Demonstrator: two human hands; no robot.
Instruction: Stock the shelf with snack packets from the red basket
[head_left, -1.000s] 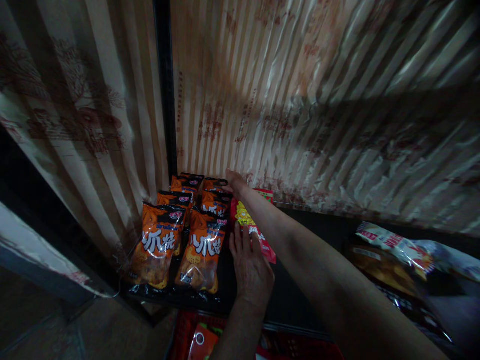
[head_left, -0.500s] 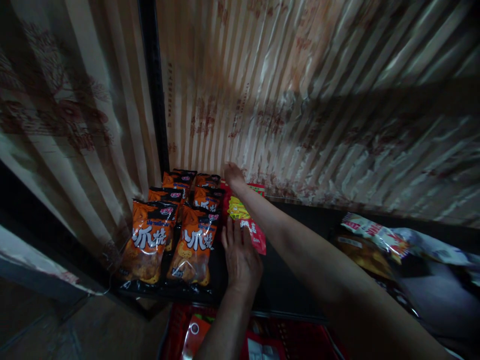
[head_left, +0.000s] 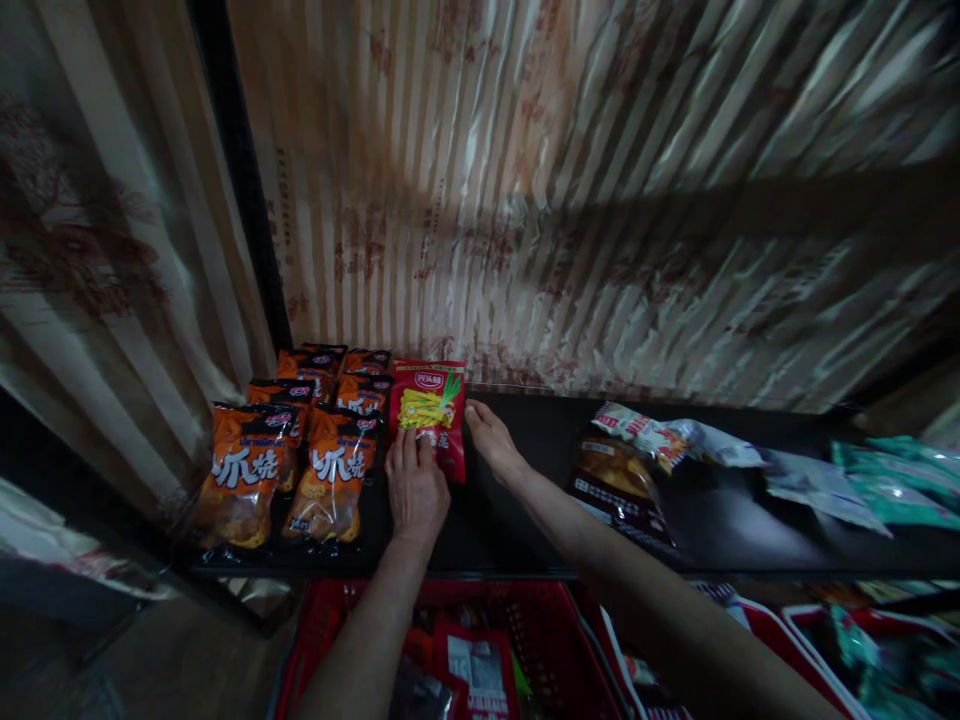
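Note:
A red snack packet (head_left: 454, 450) with yellow strips pictured on it lies on the black shelf (head_left: 517, 540). My left hand (head_left: 417, 490) rests on its lower part, fingers stretched out flat. Beside the packet's right edge is my right hand (head_left: 491, 437), its fingers extended and holding nothing that I can see. Left of the red packet, several orange and black snack bags stand in two rows, with one front bag (head_left: 244, 480) at the far left and another (head_left: 328, 475) nearer my left hand.
Brown and white packets (head_left: 615, 480) lie on the shelf to the right, with teal packets (head_left: 900, 480) farther along. Below the shelf are red baskets (head_left: 555, 610) holding packets. A pleated curtain (head_left: 465, 200) hangs behind, and a dark post (head_left: 244, 180) rises at the left.
The view has shifted to the right. My right hand has drawn back from the packet's top to its right side. My left hand remains on the packet's lower part.

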